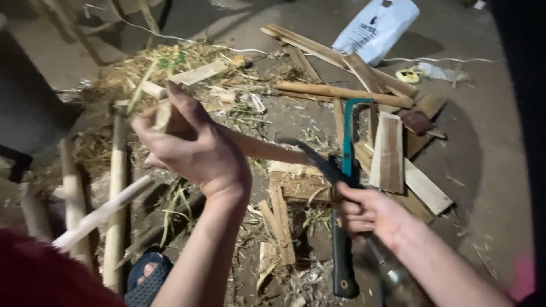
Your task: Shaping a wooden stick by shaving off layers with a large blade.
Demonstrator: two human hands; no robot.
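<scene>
My left hand (193,149) is closed around a pale wooden stick (267,150) that runs from my fist down to the right. My right hand (368,213) grips a dark curved knife (315,159); its blade arcs up to the left and meets the lower end of the stick. The knife's metal handle end (392,278) shows under my wrist. A hacksaw with a teal frame (347,142) and black handle (343,267) lies on the ground just beneath my right hand.
Flat wood slats (389,153) and offcuts lie to the right, with longer bamboo pieces (341,92) behind. Several pale poles (116,187) stand at left beside a straw pile (170,62). A white bag (375,25) lies far back. My sandalled foot (147,276) is below.
</scene>
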